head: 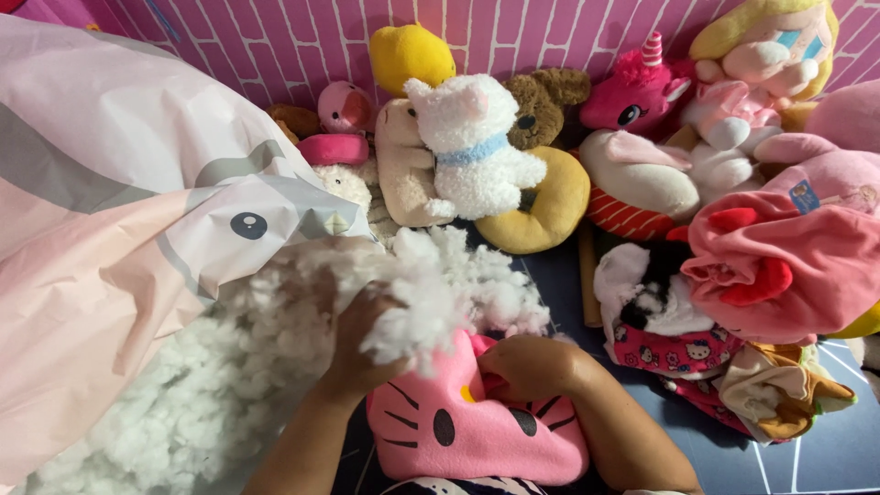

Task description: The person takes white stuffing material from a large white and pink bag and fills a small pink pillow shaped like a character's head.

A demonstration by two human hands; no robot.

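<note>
Left hand closed round a clump of white stuffing, fingers curled into the fluff, wrist rising from the lower edge of the view. Clump held just above the top edge of the pink cat-face cushion. Right hand pressed against the same top edge of the cushion, fingers tucked out of sight into the fabric; grip closed on the cushion cover, though exact finger placement cannot be told.

Cushion lying flat at the bottom centre, close to the body, long axis running left to right across the view. Face side up: black whiskers, oval eyes and a small yellow nose, with the top of the head pointing away toward the toy pile and the chin toward the wearer.

More loose stuffing heaped at the lower left, spilling from under a large pink, white and grey printed bag that fills the left side.

Beyond the hands, a row of plush toys against a pink brick-pattern wall: a white plush cat with a blue collar, a brown bear, a yellow ring cushion, a pink unicorn. At right, a heap of pink fabric pieces on the dark blue floor mat.
</note>
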